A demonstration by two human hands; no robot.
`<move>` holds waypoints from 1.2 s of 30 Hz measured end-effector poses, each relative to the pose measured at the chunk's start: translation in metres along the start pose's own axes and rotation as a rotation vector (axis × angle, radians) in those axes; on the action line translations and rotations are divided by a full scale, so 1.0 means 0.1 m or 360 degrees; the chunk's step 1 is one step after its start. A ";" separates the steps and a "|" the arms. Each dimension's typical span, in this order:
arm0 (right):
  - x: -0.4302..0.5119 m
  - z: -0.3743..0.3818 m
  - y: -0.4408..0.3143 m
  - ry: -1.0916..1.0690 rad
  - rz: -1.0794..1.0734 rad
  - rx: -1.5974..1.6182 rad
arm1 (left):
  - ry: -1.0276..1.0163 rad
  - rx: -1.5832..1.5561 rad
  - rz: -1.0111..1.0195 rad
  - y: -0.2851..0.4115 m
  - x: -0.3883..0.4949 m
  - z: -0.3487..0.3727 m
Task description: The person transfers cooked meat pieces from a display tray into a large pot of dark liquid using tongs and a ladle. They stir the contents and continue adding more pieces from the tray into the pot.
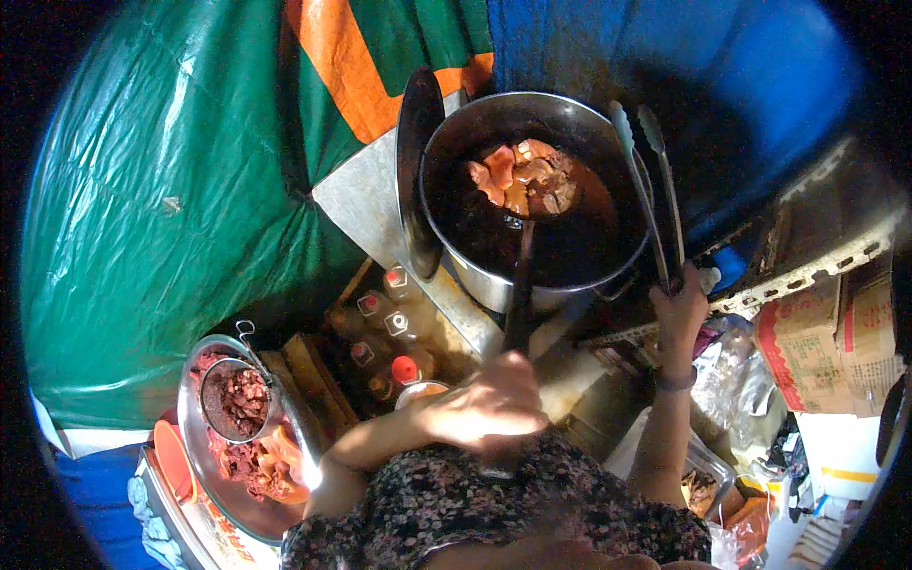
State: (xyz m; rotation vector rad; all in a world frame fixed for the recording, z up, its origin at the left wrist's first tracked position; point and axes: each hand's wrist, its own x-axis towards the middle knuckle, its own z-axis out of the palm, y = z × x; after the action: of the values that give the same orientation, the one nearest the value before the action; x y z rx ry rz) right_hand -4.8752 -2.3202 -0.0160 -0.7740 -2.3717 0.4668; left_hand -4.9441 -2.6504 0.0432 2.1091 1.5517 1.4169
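A large metal pot [470,267] of dark liquid stands before me. My left hand [491,399] is closed around the handle of a ladle or skimmer [524,285], whose head reaches into the pot under several pieces of cooked meat [524,178]. In my right hand [680,306], at the pot's right side, is a pair of metal tongs [659,206], pointing up along the rim with its tips apart and nothing between them. A dark round lid [420,178] stands on edge against the pot's left side.
At lower left, a metal basin [249,516] holds meat and a round strainer [235,399] with meat bits. Several capped bottles [395,324] stand below the metal surface [370,185]. Green tarpaulin [164,214] hangs left. Cardboard boxes [826,349], plastic bags and a clear container [723,477] lie right.
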 end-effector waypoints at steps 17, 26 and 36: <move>0.17 -0.08 -0.10 -0.0216 0.0113 -0.0246 | -0.0079 0.0024 -0.0086 0.02 0.03 -0.02; 0.16 -0.07 -0.11 -0.0269 0.0142 -0.0207 | -0.0023 0.0031 -0.0092 0.03 0.02 0.01; 0.14 -0.03 0.00 -0.0209 -0.0001 -0.0298 | -0.0050 0.0031 -0.0107 0.02 0.03 -0.01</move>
State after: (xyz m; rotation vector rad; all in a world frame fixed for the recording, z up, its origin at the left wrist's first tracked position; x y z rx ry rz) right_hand -4.8824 -2.3105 -0.0073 -0.8488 -2.5647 0.3063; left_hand -4.9430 -2.6492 0.0468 2.0592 1.6151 1.3456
